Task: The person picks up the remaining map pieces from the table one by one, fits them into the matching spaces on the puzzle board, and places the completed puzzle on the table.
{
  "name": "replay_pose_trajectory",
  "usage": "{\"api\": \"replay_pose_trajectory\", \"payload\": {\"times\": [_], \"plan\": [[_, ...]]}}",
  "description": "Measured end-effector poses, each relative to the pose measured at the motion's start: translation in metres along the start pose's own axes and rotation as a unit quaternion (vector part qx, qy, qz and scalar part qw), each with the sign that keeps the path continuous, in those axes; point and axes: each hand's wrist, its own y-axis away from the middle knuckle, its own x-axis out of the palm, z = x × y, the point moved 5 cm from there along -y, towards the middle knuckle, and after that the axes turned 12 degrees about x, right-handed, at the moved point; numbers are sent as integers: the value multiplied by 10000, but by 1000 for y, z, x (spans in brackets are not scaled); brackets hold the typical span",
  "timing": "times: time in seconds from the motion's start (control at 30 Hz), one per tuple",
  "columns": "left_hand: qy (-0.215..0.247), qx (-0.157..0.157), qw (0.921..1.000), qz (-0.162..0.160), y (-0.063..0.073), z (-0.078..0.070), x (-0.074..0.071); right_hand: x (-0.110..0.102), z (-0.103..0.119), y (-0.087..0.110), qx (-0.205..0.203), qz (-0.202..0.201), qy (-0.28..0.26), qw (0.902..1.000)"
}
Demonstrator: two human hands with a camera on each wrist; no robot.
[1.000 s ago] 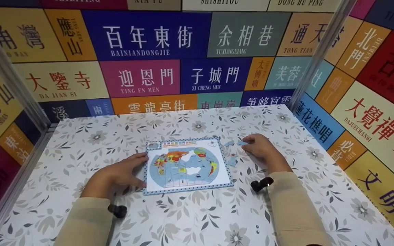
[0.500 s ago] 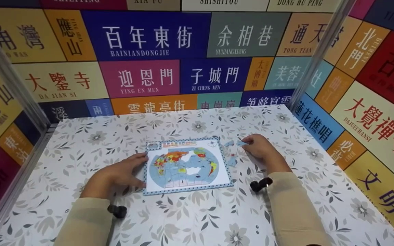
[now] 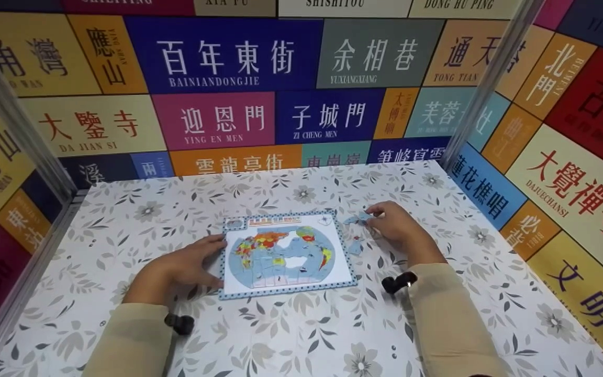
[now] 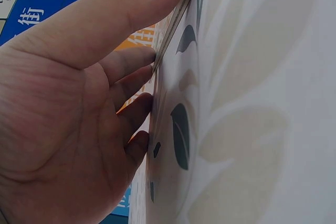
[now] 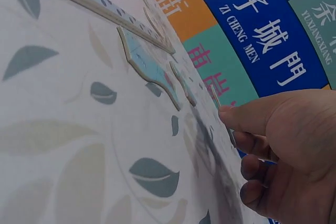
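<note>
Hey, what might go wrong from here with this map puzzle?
The held piece could slip, as the right hand only pinches it. Moving to the board, that hand might brush the loose pieces right of it. The left hand, touching the board's left edge, could nudge the board.

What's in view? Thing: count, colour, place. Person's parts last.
map puzzle board: 1, white, dotted blue border, on the table
loose pieces: at least 2, mostly blue, right of the board
held piece: 1, colour unclear, right fingertips
table: 1, white, grey-beige floral, under everything
lettered wall panels: many, multicoloured, behind and both sides
metal posts: 2, silver, wall corners
wrist devices: 2, black, at cuffs
sleeves: 2, beige, both arms
left hand: 1, board's left edge
right hand: 1, beyond board's right edge
</note>
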Motion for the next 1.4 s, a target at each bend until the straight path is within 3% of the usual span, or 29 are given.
{"api": "replay_pose_trajectory", "payload": {"times": [0.17,0.43,0.57,1.07,1.4], "plan": [[38,22,10000,-5,0,-2,0,-2,12,9,-25,-17,16,10000],[93,67,9999,-36,1,-2,0,-2,39,17,-441,-108,327,9984],[-42,236,9997,7,1,-2,0,4,55,25,-570,-97,441,9973],[-21,222,9997,37,0,-1,0,25,100,49,-637,298,639,9955],[-76,198,9998,42,1,-2,-1,48,123,68,-1337,466,772,9869]]}}
